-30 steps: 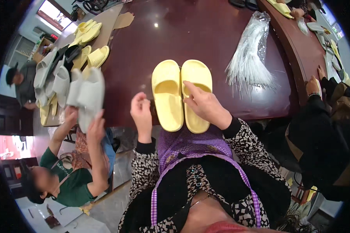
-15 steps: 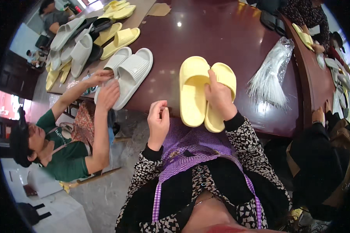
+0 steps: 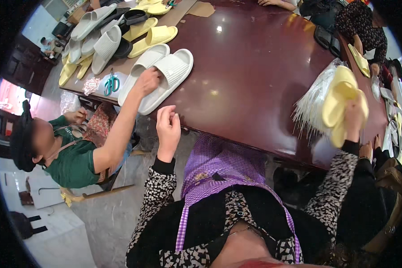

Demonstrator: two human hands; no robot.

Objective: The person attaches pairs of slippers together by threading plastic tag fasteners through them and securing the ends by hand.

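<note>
My right hand (image 3: 354,117) grips a pair of yellow slippers (image 3: 339,91), blurred by motion, over the right side of the table. Behind them lies a bundle of thin white strips (image 3: 315,100) in clear plastic, partly covered by the slippers. My left hand (image 3: 168,136) is raised at the table's near edge, fingers loosely bent, with nothing visible in it. Close by stands a pair of light grey slippers (image 3: 176,73). A co-worker's hand (image 3: 148,81) in a green shirt reaches into that pair.
A heap of grey, black and yellow slippers (image 3: 107,47) covers the far left of the dark red table (image 3: 241,67). Green-handled scissors (image 3: 111,83) lie near the grey pair. Black slippers (image 3: 327,41) sit at the far right. More people work on the right.
The yellow slippers have moved right in my right hand, from in front of me to beside the white strips. My left hand has shifted slightly left. The co-worker's one hand has left the grey slippers.
</note>
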